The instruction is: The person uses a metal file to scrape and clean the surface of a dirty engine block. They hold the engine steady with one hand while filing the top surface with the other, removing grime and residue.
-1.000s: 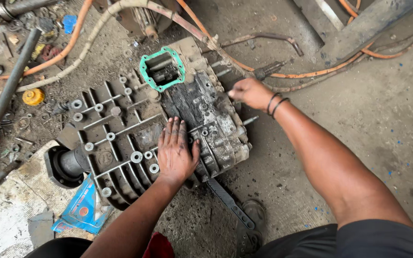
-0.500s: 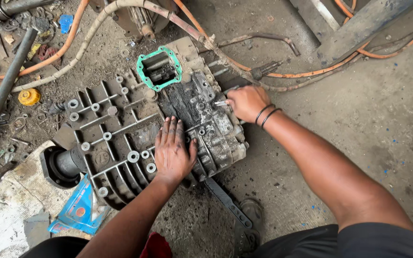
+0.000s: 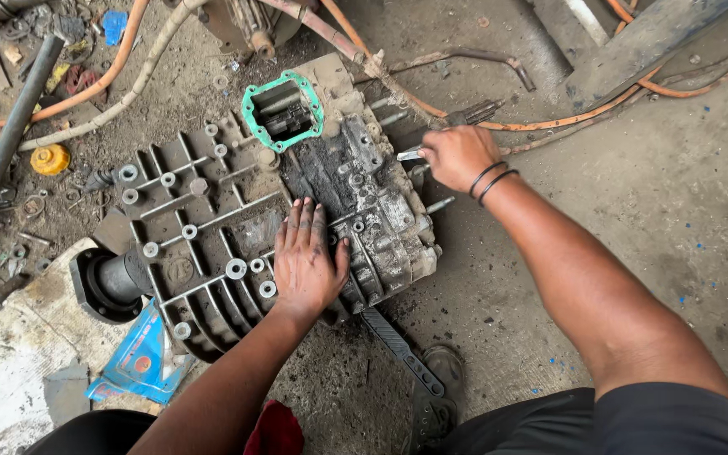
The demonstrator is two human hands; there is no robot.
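Note:
A large greasy metal gearbox housing (image 3: pixel 212 227) with ribs and bolt holes lies flat on the dirty floor. A green gasket (image 3: pixel 283 108) rings an opening near its far edge. My left hand (image 3: pixel 307 261) rests flat on the housing's middle, fingers spread slightly. My right hand (image 3: pixel 455 156) is at the housing's right far edge, fingers closed around a small metal tool (image 3: pixel 409 155) that touches a stud there. Two black bands circle the right wrist.
Orange and beige hoses (image 3: pixel 103 80) run across the floor behind the housing. A dark pipe (image 3: pixel 6 143) lies at the left, near a yellow cap (image 3: pixel 49 158). A blue packet (image 3: pixel 141 362) sits at the housing's near corner. A black strap (image 3: pixel 398 345) leads to my sandalled foot (image 3: pixel 440 396).
My right hand has shifted slightly along the housing's right edge with the small tool. My left hand stays pressed on the housing.

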